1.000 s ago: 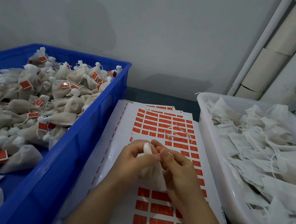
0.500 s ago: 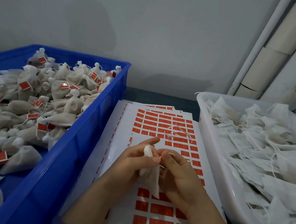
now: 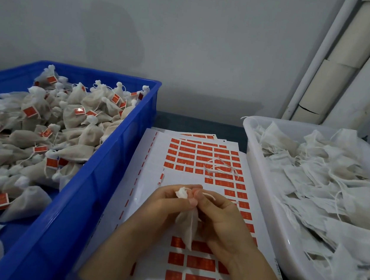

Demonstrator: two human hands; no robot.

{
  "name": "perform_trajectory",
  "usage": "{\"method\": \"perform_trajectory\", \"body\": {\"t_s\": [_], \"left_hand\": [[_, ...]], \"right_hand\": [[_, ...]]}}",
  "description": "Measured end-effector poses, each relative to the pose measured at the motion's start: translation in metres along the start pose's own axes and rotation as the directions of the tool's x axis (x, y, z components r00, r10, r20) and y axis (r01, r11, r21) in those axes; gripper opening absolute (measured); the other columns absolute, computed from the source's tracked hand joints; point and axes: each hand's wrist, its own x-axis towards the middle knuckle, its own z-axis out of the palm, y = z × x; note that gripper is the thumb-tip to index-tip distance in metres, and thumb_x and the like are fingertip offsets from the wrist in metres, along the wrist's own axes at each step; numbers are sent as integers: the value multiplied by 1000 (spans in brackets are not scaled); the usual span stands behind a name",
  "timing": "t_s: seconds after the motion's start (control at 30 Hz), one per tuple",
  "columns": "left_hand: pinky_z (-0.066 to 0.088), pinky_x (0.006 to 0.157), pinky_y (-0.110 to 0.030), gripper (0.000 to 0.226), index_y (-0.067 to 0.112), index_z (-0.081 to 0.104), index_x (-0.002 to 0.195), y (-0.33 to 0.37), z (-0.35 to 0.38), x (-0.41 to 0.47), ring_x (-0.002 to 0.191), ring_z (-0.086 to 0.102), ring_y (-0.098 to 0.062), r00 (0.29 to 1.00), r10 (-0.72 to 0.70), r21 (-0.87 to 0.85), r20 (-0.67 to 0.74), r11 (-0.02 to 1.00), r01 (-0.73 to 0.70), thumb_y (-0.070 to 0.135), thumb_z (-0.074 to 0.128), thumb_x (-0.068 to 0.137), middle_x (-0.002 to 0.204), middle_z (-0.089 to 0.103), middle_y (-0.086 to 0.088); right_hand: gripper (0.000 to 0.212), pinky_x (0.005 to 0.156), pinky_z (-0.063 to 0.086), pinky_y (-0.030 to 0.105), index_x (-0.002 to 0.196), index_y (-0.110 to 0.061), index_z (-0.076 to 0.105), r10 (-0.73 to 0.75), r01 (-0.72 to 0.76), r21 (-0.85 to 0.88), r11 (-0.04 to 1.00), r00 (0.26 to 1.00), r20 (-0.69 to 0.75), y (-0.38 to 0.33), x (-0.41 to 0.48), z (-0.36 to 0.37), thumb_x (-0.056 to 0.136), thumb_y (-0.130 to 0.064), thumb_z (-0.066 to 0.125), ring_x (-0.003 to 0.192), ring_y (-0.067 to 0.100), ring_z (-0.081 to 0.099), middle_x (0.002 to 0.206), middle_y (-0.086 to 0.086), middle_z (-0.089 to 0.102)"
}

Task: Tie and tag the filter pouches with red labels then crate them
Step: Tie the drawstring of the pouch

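Head view, tying step: pinching pouch (image 3: 186,227) neck in left hand (image 3: 166,204), gripping its string (image 3: 209,195) in right hand (image 3: 222,221), with its body below the grip. Probably needing cinching next, then peeling a label (image 3: 229,184) beyond the grip.

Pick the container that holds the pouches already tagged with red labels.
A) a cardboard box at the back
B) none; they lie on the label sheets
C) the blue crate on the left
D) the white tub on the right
C: the tied pouches bearing red labels lie piled in the blue crate; the white tub holds only flat pouches without labels.
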Motion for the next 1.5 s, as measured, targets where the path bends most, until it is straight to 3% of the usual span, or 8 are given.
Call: {"method": "perform_trajectory", "body": {"t_s": [0.2, 0.4, 0.5, 0.63, 0.73, 0.97, 1.33, 1.5], "left_hand": [[52, 91, -31, 42, 24, 63, 112, 3, 0, 1, 104, 64, -15, 1000, 11, 79, -19, 997, -9, 40, 62, 73, 108, 69, 10], [51, 93, -35, 43, 20, 63, 111, 1, 4, -1, 105, 64, -19, 1000, -12, -17, 10, 1000, 13, 39, 57, 73, 109, 69, 4], [54, 86, -29, 40, 22, 66, 104, 2, 6, 0, 98, 67, -16, 998, 7, 7, -69, 1000, -6, 42, 59, 69, 101, 71, 7], [51, 62, -14, 11, 24, 68, 83, 6, 6, 2, 76, 68, -8, 975, 101, 194, -200, 979, -62, 34, 64, 80, 74, 70, 14], [52, 63, -16, 2, 21, 67, 81, 6, 3, 2, 77, 66, -14, 941, 219, 279, -259, 949, -144, 21, 67, 82, 72, 67, 11], [55, 66, -22, 13, 22, 66, 85, 9, 3, -3, 79, 65, -16, 896, 395, 390, -204, 872, -296, 13, 71, 79, 81, 67, 11], [47, 60, -7, 17, 38, 51, 71, 8, 9, -7, 74, 59, -1, 797, 598, 672, -84, 625, -398, 27, 64, 72, 63, 55, 25], [48, 67, -5, 7, 24, 72, 82, 9, 6, -8, 80, 60, 2, 795, 603, 732, -64, 570, -373, 19, 71, 77, 73, 54, 33]], "right_hand": [[34, 69, 56, 30, 83, -20, 77, -26, 25, -16, 1000, 998, -56, 5, 4, 0, 54, -37, 70, 87, 23, 68, 88, 4, 73], [22, 72, 56, 28, 79, -23, 77, -84, 83, -21, 996, 995, -44, 6, 4, -4, 62, -32, 66, 87, 19, 69, 89, 1, 73], [25, 75, 57, 29, 82, -25, 73, -179, 166, -121, 979, 978, -111, 9, 5, 0, 64, -38, 62, 87, 16, 69, 87, -6, 73], [27, 64, 53, 14, 86, -29, 65, -326, 263, -309, 914, 929, -173, 11, 3, 2, 67, -47, 56, 84, 3, 66, 83, -20, 69], [26, 58, 48, 8, 84, -30, 63, -369, 293, -398, 869, 920, -128, 10, 2, 1, 67, -49, 55, 83, -4, 64, 82, -25, 67], [26, 56, 50, 11, 83, -27, 63, -379, 310, -392, 866, 919, -112, 11, 4, 3, 69, -47, 54, 79, 1, 65, 78, -19, 68], [15, 58, 51, 12, 78, -24, 66, -371, 314, -350, 883, 922, -109, 16, 7, 1, 77, -37, 58, 76, 4, 66, 74, -13, 69], [23, 56, 50, 12, 82, -22, 67, -324, 267, -297, 917, 932, -161, 16, 9, -3, 75, -41, 57, 75, 4, 66, 74, -11, 69]]}}
